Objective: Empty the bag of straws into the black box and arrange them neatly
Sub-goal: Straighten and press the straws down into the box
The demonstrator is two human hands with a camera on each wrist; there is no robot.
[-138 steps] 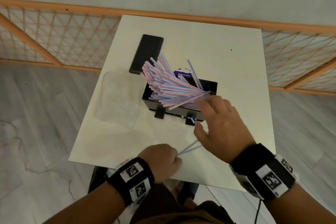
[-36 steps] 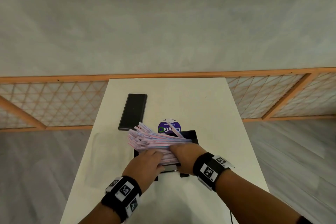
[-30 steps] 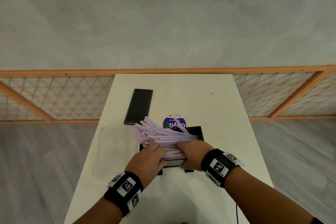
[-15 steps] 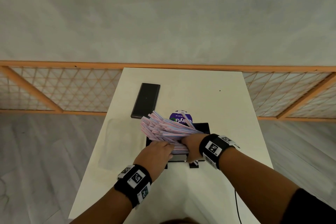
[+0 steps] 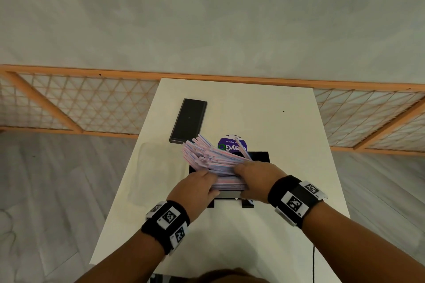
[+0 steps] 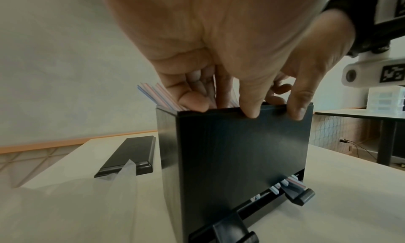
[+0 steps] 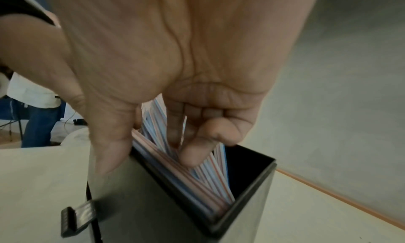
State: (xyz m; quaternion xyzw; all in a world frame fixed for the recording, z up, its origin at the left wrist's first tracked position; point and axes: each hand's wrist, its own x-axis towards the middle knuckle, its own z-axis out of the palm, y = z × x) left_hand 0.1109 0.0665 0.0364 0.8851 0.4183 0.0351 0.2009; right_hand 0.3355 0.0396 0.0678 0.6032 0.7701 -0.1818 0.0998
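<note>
A black box (image 5: 259,156) stands mid-table, packed with pink and blue striped straws (image 5: 211,159) that fan out up and to the left over its rim. My left hand (image 5: 202,179) reaches into the box top, fingers curled among the straws (image 6: 153,94) and thumb on the front wall of the box (image 6: 230,151). My right hand (image 5: 243,172) does the same from the right: thumb outside the box (image 7: 175,212), curled fingers pressing the straws (image 7: 197,177). A few straw ends (image 6: 289,182) poke out of the bottom slot.
The flat black lid (image 5: 188,120) lies behind and left of the box, also in the left wrist view (image 6: 129,155). The clear empty bag (image 5: 147,174) lies on the white table (image 5: 287,225) to the left. A purple round label (image 5: 232,145) stands behind the straws.
4.6 s ago my hands were handling loose straws at the table's near edge. Since then both moved onto the bundle in the box and have stayed there, the fan drawing slightly tighter.
</note>
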